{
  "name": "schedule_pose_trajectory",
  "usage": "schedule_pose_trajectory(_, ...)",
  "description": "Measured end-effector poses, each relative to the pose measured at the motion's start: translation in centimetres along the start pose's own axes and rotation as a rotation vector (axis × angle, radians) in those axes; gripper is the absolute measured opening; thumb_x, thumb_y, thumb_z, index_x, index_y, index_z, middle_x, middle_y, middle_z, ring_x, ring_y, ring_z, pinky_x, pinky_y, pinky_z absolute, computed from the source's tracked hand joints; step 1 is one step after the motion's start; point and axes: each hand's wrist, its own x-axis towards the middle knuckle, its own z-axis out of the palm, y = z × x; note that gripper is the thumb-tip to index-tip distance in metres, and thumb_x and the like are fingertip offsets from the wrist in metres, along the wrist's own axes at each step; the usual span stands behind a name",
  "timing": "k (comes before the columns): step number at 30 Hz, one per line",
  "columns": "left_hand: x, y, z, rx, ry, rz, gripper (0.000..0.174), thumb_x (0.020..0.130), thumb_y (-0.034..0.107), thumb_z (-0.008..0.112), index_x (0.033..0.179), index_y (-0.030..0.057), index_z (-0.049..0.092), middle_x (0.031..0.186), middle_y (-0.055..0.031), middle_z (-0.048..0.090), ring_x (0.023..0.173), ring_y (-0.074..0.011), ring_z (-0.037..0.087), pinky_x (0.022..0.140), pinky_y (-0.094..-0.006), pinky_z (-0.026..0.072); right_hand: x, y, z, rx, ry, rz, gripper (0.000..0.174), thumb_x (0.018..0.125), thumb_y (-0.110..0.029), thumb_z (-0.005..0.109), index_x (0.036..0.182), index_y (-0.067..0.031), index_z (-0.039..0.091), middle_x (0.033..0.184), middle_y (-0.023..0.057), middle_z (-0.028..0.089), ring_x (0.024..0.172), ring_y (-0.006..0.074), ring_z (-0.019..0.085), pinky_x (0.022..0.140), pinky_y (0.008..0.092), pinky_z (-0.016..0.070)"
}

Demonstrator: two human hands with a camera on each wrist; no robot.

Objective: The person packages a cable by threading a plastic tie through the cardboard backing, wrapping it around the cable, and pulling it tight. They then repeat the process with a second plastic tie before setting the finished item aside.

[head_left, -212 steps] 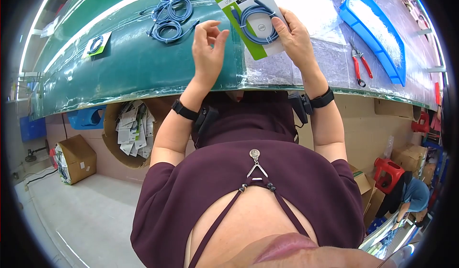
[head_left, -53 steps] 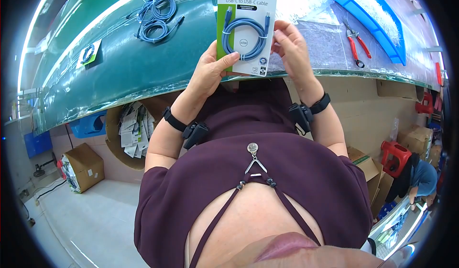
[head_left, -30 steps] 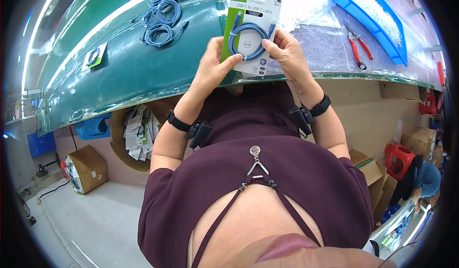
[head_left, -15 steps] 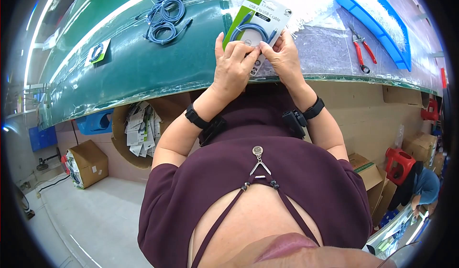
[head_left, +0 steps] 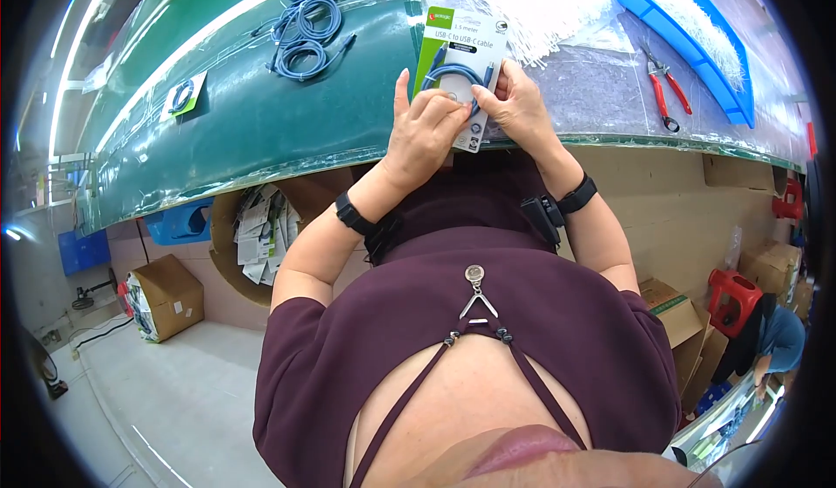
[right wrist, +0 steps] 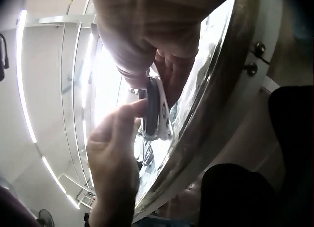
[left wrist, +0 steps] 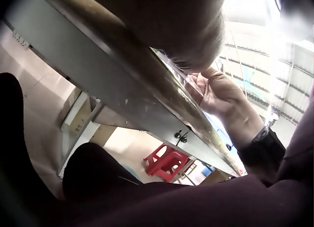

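Observation:
In the head view a white and green USB-C cable card stands tilted over the table's front edge. A blue coiled cable is fastened on its face. My right hand grips the card's right edge, thumb on the front over the coil. My left hand has its fingertips pinched at the coil's lower part, one finger raised; the hand hides the card's lower left. In the right wrist view the coil shows edge-on between both hands. The left wrist view shows my right hand beyond the left.
On the green table lie several bundled blue cables and a second carded cable. Red-handled cutters, a pile of white ties and a blue tray stand right. Below the table is a round bin of cards.
The card passed from the right hand to the left, then both held it. The left hand then moved from the card's left edge onto the coil's lower part; the card has come slightly nearer.

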Motion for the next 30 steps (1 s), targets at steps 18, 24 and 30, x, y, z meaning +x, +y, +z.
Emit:
schedule_pose_trajectory(18, 3.5, -3.5, -2.0, 0.093, -0.078, 0.143, 0.019, 0.075, 0.01, 0.064, 0.094, 0.0127, 0.062, 0.091, -0.0002, 0.058, 0.099, -0.0204, 0.053, 0.109, -0.0513, 0.0234, -1.6, 0.0, 1.1, -0.176, 0.003, -0.095, 0.038, 0.088, -0.004, 0.061, 0.123, 0.0036, 0.049, 0.104, 0.0071, 0.062, 0.091, 0.0089, 0.059, 0.079, 0.0238, 0.0516)
schedule_pose_trajectory(24, 3.6, -4.2, -1.8, -0.057, -0.148, 0.264, 0.025, 0.076, 0.012, 0.065, 0.1, 0.0157, 0.06, 0.098, -0.0012, 0.057, 0.105, -0.0225, 0.05, 0.11, -0.0531, 0.0223, -2.3, 0.4, 1.8, -0.096, -0.002, -0.121, 0.034, 0.089, -0.004, 0.061, 0.121, 0.0044, 0.051, 0.104, 0.0063, 0.062, 0.09, 0.0088, 0.059, 0.079, 0.0226, 0.0509)
schedule_pose_trajectory(30, 4.1, -1.4, -3.3, -0.504, 0.135, -0.332, 0.039, 0.077, 0.015, 0.071, 0.113, 0.0092, 0.058, 0.107, -0.0052, 0.059, 0.114, -0.0247, 0.049, 0.107, -0.0484, 0.0318, -2.4, -1.9, -0.1, 0.179, -0.028, 0.017, 0.027, 0.09, -0.008, 0.061, 0.113, 0.0061, 0.054, 0.103, 0.0057, 0.062, 0.088, 0.0078, 0.059, 0.076, 0.0217, 0.0503)
